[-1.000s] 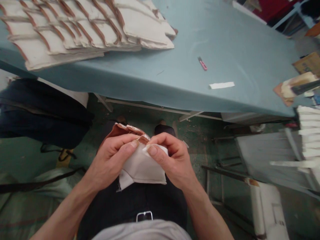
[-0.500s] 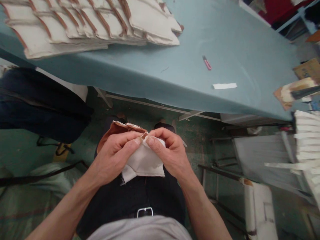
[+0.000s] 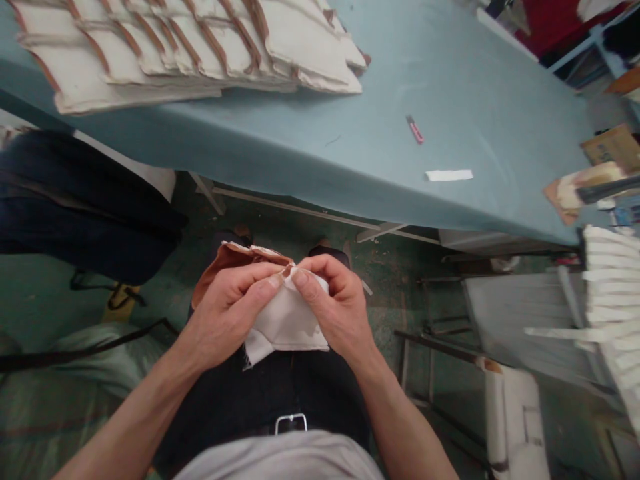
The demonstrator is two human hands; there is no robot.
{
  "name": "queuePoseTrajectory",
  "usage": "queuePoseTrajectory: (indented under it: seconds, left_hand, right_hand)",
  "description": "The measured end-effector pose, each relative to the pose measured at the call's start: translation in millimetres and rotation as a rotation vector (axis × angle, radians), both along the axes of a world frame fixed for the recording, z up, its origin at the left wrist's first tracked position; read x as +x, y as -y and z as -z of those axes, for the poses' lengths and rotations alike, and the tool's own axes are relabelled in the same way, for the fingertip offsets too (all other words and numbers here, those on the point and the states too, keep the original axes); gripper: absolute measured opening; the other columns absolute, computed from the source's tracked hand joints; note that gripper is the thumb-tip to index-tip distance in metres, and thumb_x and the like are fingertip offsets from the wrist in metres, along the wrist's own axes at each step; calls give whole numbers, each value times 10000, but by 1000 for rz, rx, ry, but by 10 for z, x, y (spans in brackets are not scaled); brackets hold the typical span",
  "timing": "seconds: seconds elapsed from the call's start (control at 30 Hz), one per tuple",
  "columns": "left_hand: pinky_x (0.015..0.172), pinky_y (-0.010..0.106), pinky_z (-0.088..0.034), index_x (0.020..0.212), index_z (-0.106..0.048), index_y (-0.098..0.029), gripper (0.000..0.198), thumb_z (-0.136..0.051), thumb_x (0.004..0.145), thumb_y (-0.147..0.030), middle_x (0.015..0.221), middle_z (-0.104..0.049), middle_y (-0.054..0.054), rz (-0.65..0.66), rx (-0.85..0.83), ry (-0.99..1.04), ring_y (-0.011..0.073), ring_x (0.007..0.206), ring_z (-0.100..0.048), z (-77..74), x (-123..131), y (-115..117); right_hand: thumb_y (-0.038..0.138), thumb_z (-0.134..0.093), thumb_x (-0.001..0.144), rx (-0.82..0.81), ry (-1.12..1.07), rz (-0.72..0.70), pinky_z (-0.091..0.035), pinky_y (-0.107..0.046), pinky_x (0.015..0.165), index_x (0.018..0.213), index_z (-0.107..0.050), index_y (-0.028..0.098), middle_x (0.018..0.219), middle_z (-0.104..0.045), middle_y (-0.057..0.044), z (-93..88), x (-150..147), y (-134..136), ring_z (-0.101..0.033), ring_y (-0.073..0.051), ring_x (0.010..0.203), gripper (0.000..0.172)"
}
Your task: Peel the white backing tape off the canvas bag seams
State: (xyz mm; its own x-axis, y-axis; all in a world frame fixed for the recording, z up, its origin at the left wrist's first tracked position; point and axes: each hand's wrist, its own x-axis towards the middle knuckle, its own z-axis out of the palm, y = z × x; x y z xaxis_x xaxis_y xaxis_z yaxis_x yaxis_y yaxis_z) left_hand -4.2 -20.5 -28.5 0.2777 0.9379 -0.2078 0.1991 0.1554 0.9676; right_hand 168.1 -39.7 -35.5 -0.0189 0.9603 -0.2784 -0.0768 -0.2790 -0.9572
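Above my lap, both hands pinch a sewn fabric piece (image 3: 290, 320), white cloth on the near side and brown on the far left. My left hand (image 3: 235, 307) is closed on it, thumb and fingers pressed at the seam. Close beside it my right hand (image 3: 335, 300) is closed too, gripping the white cloth at the same seam. The two thumb tips almost meet there. A frayed white corner hangs down at the lower left of the piece. What lies under my curled fingers is hidden.
A blue-covered table (image 3: 390, 173) stretches ahead, bearing a stack of white pieces with brown edges (image 3: 200, 47), a pink cutter (image 3: 415, 130) and a white strip (image 3: 449, 175). To the left is dark cloth (image 3: 85, 207); to the right, a metal frame (image 3: 440, 340) and more white pieces (image 3: 613, 287).
The view has shifted slightly. My hands keep the same pinch on the fabric piece, with hardly any movement.
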Motion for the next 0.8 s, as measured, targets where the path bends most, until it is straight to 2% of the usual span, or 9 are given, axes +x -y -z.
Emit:
queuePoseTrajectory:
  seconds: [0.17, 0.4, 0.57, 0.8]
  left_hand:
    - [582, 238, -509, 970, -863, -147, 361, -609, 936, -401, 798, -785, 58, -8, -8, 33, 194, 677, -664, 14, 5, 12]
    - [623, 250, -535, 999, -867, -151, 369, -618, 937, -417, 818, -789, 60, -29, -44, 19, 217, 738, -693, 57, 5, 29]
    - [615, 254, -541, 1001, -866, -157, 386, -611, 944, -442, 829, -793, 61, -36, -62, 14, 215, 729, -692, 88, 12, 34]
    - [640, 236, -518, 1067, -864, -172, 367, -624, 982, -437, 889, -808, 52, -31, -94, 63, 190, 744, -672, 171, -15, 77]
  right_hand:
    - [443, -779, 922, 120, 78, 48, -483, -241, 628, 898, -738, 209, 830, -748, -1, 46, -36, 27, -613, -126, 683, 238]
    - [347, -719, 937, 266, 294, 75, -534, -266, 652, 910, -729, 231, 842, -788, -7, 42, -65, 47, -688, -157, 708, 119]
    - [318, -693, 955, 316, 381, 137, -569, -290, 687, 907, -728, 244, 846, -798, -15, 79, -114, 65, -714, -173, 723, 95]
    - [301, -702, 960, 352, 391, 190, -584, -308, 711, 911, -734, 249, 861, -809, -24, 153, -149, 99, -730, -183, 734, 78]
